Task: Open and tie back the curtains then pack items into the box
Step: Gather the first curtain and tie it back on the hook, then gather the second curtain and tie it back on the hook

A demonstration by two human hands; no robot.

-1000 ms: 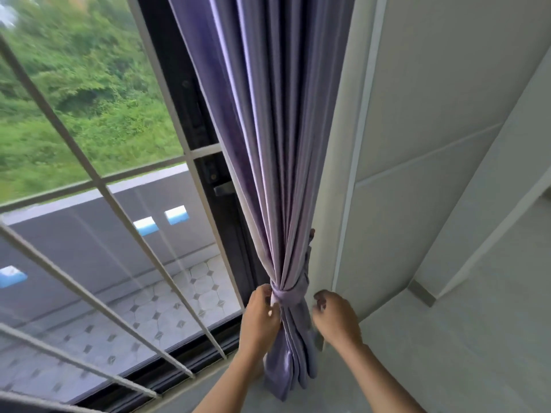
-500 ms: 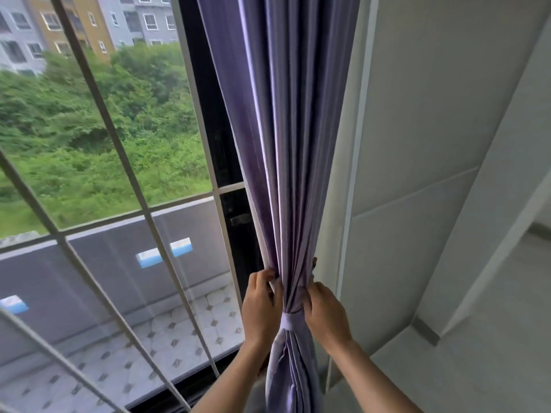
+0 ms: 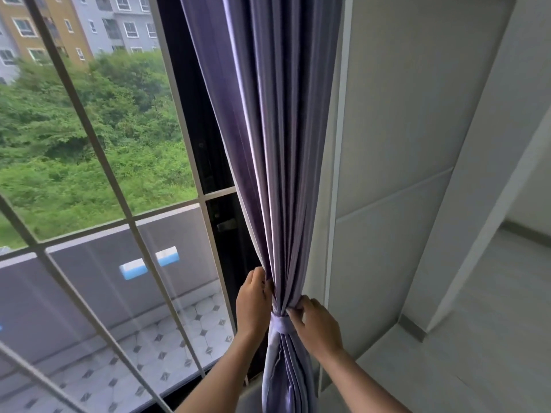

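Observation:
A purple curtain (image 3: 277,144) hangs bunched at the window's right side, next to the white wall. A pale purple tie-back band (image 3: 280,324) is wrapped round the bunch low down. My left hand (image 3: 253,305) grips the curtain's left edge just above the band, fingers curled into the folds. On the other side, my right hand (image 3: 317,326) pinches the gathered folds right above the band. No box is in view.
A window (image 3: 98,204) with white diagonal bars fills the left, with a dark frame (image 3: 208,162) beside the curtain. The white panelled wall (image 3: 387,174) and a white ledge (image 3: 447,368) lie to the right.
Both hands moved up from the band's sides onto the curtain folds just above it. The camera tilted upward, showing more of the window and buildings outside.

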